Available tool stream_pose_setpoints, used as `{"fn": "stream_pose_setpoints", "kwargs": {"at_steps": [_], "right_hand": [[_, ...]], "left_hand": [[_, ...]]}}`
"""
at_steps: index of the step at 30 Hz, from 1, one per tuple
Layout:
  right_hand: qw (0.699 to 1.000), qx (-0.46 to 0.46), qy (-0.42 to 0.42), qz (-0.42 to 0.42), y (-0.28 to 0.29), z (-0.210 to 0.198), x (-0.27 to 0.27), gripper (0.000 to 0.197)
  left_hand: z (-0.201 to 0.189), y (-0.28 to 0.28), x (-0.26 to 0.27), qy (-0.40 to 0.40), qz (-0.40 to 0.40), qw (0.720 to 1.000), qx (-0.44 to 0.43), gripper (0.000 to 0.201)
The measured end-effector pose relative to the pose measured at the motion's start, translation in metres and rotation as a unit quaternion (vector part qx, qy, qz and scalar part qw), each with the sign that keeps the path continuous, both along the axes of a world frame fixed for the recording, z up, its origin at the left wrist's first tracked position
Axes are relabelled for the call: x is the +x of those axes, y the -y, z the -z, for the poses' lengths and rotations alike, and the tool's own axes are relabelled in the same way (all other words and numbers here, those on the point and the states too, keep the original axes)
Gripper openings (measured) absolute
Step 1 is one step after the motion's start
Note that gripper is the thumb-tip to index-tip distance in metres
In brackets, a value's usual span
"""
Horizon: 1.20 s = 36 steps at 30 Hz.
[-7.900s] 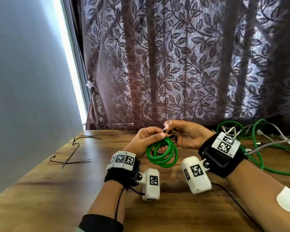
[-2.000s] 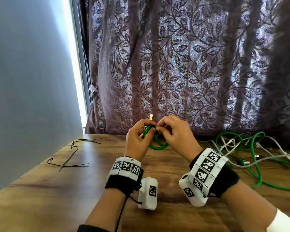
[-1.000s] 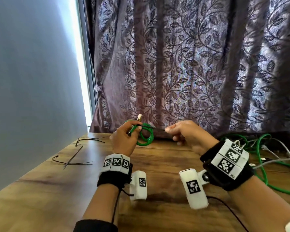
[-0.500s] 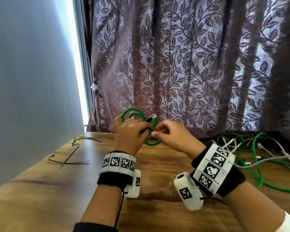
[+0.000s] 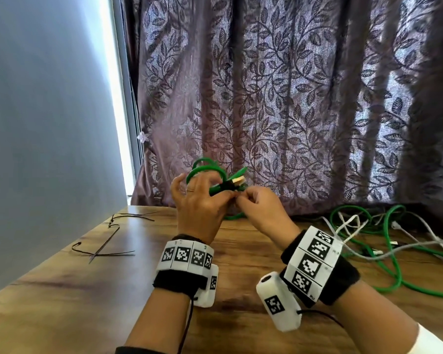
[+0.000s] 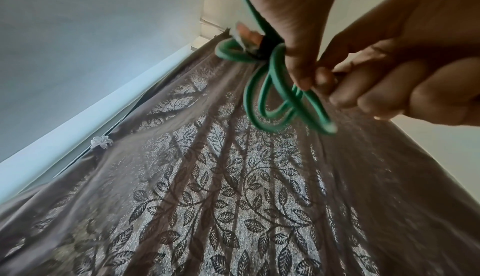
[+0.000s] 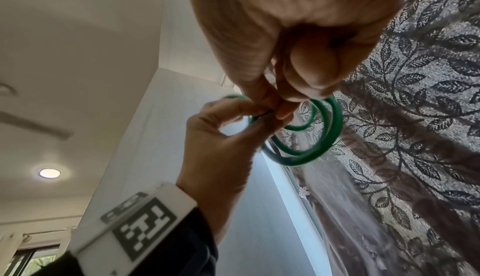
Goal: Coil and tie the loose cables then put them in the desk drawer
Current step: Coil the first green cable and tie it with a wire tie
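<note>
A coiled green cable is held up in front of the curtain, above the desk's far edge. My left hand grips the bundled loops, and a pale connector sticks out to the right. My right hand pinches at the bundle's middle, thumb and forefinger pressed together on a thin dark tie that is mostly hidden. In the right wrist view the green loops hang behind both sets of fingertips.
A tangle of loose green cable and white cables lies on the wooden desk at the right. Thin black ties lie at the left near the wall. No drawer is in view.
A second ago my right hand was apart, drawing a thin tie rightward. It has come back against the coil. The coil has risen a little and turned in my left hand.
</note>
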State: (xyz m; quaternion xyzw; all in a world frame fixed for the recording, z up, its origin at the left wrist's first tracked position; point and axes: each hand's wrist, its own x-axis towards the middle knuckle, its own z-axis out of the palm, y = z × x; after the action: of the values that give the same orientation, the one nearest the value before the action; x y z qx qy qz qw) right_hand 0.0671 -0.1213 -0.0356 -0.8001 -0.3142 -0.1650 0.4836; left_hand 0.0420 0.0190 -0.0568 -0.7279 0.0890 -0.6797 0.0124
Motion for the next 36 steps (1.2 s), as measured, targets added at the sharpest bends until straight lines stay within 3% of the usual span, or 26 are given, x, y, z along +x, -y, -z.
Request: {"fn": "stream_pose_setpoints", "kwargs": {"at_steps": [4, 9, 16, 23, 31, 34, 36], "right_hand": [[1.000, 0.026, 0.002, -0.009, -0.001, 0.004, 0.001, 0.049], [0.998, 0.049, -0.002, -0.047, -0.004, 0.001, -0.003, 0.043], [0.995, 0.059, 0.052, -0.066, -0.010, 0.005, -0.012, 0.049], [0.991, 0.050, 0.087, -0.090, -0.015, 0.002, -0.024, 0.040], [0.987, 0.034, 0.124, -0.095, -0.009, -0.003, -0.027, 0.043], [0.991, 0.053, 0.082, -0.097, -0.006, -0.005, -0.024, 0.047], [0.995, 0.017, 0.042, -0.091, -0.003, -0.007, -0.020, 0.042]], "left_hand": [[-0.001, -0.001, -0.002, -0.012, 0.030, 0.999, 0.035, 0.012], [0.001, 0.000, -0.003, -0.011, 0.062, 0.998, 0.031, 0.005], [-0.003, -0.014, -0.006, -0.013, 0.030, 0.999, 0.034, 0.031], [0.000, -0.025, -0.008, -0.048, 0.112, 0.990, -0.069, 0.019], [-0.003, -0.019, -0.010, -0.118, 0.214, 0.954, -0.173, 0.014], [-0.004, -0.015, -0.014, -0.106, 0.164, 0.972, -0.130, 0.009], [-0.004, -0.013, -0.015, -0.097, 0.120, 0.983, -0.096, 0.010]]}}
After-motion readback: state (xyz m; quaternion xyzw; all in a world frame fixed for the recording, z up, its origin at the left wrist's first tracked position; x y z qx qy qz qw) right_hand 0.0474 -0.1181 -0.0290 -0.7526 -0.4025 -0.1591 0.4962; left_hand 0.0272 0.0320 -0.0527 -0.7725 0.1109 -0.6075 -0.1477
